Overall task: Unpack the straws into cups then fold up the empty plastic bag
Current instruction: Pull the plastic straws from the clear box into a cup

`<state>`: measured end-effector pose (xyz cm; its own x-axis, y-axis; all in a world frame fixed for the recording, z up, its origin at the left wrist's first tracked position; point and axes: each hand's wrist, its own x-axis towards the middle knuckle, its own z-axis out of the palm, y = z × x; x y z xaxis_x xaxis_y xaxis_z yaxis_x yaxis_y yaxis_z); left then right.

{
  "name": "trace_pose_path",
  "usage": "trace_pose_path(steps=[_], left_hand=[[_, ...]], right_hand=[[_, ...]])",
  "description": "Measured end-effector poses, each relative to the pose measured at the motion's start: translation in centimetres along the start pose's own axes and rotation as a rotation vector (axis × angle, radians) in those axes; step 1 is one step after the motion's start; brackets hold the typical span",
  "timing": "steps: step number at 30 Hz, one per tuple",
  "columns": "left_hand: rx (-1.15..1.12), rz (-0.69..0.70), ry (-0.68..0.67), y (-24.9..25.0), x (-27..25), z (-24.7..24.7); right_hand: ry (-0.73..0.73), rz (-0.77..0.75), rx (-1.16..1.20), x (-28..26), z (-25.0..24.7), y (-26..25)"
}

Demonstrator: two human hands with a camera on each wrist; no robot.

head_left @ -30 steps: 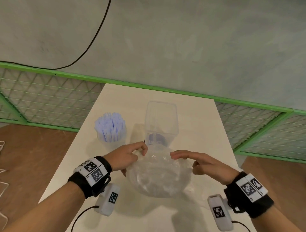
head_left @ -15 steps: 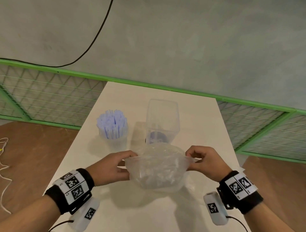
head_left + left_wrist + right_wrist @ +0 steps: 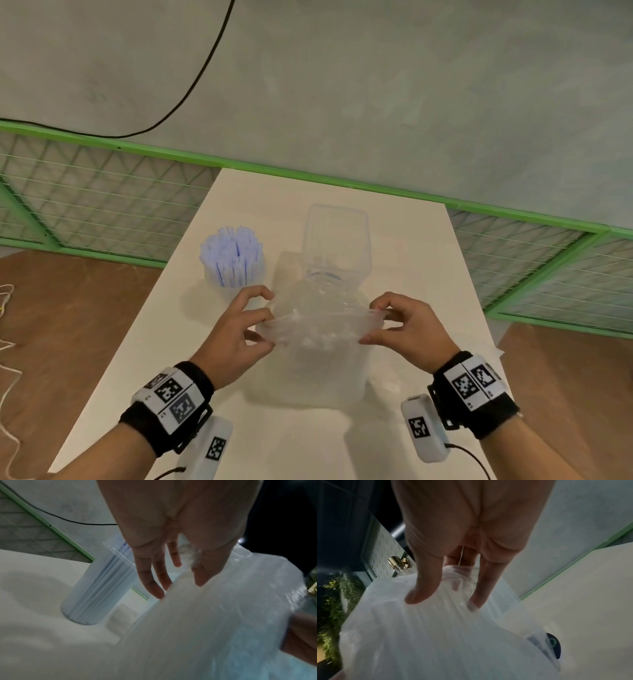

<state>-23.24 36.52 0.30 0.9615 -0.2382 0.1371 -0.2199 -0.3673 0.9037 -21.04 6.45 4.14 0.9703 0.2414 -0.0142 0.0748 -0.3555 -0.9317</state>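
A clear, crumpled plastic bag [image 3: 322, 325] hangs above the white table [image 3: 411, 274], stretched between my two hands. My left hand [image 3: 255, 323] pinches its left edge and my right hand [image 3: 383, 322] pinches its right edge. In the left wrist view the thumb [image 3: 205, 572] presses on the bag [image 3: 223, 622] while the other fingers stay fairly straight. The right wrist view shows thumb and finger closed on the film [image 3: 436, 628]. A cup [image 3: 234, 274] packed with pale blue straws [image 3: 231, 253] stands at the left. Behind the bag stands a clear square cup [image 3: 335, 240], which looks empty.
A green-framed wire mesh fence [image 3: 102, 205] runs behind and beside the table, with a grey wall [image 3: 376, 85] and a black cable [image 3: 191, 85] above. Brown floor [image 3: 68, 325] shows on both sides. The bag's shadow [image 3: 308, 383] falls on the table's near half.
Both hands went from reaching over the bag to pinching its two sides, then lifted it and pulled it wider. The cups have not moved.
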Motion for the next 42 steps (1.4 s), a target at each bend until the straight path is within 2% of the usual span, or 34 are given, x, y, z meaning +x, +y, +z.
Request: trace_pose_path(steps=[4,8,11,14,17,22,28,32,36,39,42], left_hand=[[0.034,0.036,-0.026,-0.3,-0.5,0.2],[0.058,0.034,-0.147,0.7,-1.4,0.3],[0.112,0.087,-0.033,0.9,-1.6,0.7],[0.104,0.196,0.085,0.8,-1.6,1.4],[0.124,0.297,0.123,0.6,-1.8,2.3],[0.152,0.324,0.155,0.3,-2.9,3.2],[0.062,0.21,0.003,0.8,-4.4,2.8],[-0.063,0.026,0.14,1.6,-4.1,2.3],[-0.227,-0.155,0.106,1.4,-3.5,1.5],[-0.144,-0.21,-0.002,1.4,-3.1,1.0],[0.01,-0.196,-0.151,1.7,-2.5,0.5]], right_hand=[[0.125,-0.098,-0.077,-0.3,1.0,0.5],[0.221,-0.238,-0.108,-0.8,2.2,1.2],[0.213,-0.315,-0.135,-1.5,2.9,1.8],[0.123,-0.268,-0.083,-2.8,3.2,1.2],[0.054,-0.198,-0.153,-4.0,3.6,0.4],[0.103,-0.182,-0.126,-4.5,4.6,0.3],[0.157,-0.245,-0.247,-5.1,5.1,1.2],[0.196,-0.137,-0.19,-5.1,5.3,0.7],[0.063,-0.048,-0.247,-4.7,4.6,0.1],[-0.039,-0.004,-0.298,-4.2,4.3,0.0],[-0.127,0.041,-0.341,-3.6,4.1,-0.3]])
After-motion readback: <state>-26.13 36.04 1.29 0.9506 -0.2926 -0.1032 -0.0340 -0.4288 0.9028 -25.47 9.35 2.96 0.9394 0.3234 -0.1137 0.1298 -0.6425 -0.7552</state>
